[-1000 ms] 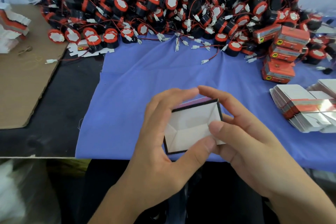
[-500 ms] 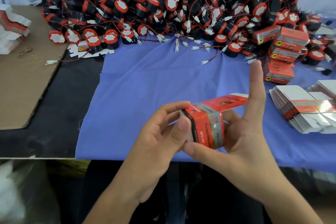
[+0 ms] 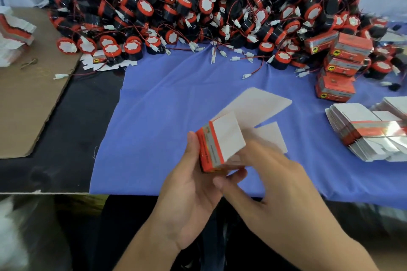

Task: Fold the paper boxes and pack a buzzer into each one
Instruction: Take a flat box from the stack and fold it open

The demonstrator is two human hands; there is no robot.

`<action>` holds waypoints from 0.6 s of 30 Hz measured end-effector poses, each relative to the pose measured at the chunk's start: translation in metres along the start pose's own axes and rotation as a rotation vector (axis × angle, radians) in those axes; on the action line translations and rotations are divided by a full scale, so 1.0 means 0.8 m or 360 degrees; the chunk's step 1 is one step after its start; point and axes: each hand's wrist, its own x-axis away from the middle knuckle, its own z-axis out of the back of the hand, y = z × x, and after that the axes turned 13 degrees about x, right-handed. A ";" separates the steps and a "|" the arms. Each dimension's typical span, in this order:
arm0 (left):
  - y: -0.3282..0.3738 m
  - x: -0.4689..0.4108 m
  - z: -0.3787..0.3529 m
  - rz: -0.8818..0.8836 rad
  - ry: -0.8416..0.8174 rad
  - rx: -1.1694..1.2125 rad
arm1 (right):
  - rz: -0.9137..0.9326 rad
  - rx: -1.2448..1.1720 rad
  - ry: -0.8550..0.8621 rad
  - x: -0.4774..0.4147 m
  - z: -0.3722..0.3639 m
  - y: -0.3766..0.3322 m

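Orange and white card is what the hands are busy with: one paper box, held up over the blue cloth near the front edge of the table. The left hand grips it, with its thumb on the orange side and its fingers curled under. The right hand is a blur beside the box. Its thumb sits just under the box's bottom corner, but I cannot tell if its fingers pinch a flap or only brush it. The box has its shape, yet the white flaps at the far end stand wide open (I cannot see inside, so I can't say if a buzzer is in there).

The job looks like it has a long way to go. A few closed boxes are stacked at the far right, and that is all that looks done. Lots is left: a big heap of loose buzzers fills the back of the table, and a thick bundle of flat boxes waits on the right, well apart from the hands. Another stack of white and orange card lies at the far left by the cardboard sheet. For this box, I think two bits are left — get a buzzer in, then tuck the flaps shut.
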 end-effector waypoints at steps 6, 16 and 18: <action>-0.010 -0.003 0.010 0.0107 -0.0091 0.0110 | 0.0029 0.0356 -0.0245 0.000 -0.006 -0.014; 0.000 -0.012 0.020 -0.0030 -0.0063 -0.0794 | -0.0181 0.0579 -0.0390 0.000 -0.025 0.011; 0.007 -0.018 0.030 -0.0348 0.0012 -0.1309 | -0.0173 0.0531 -0.0378 -0.002 -0.039 0.024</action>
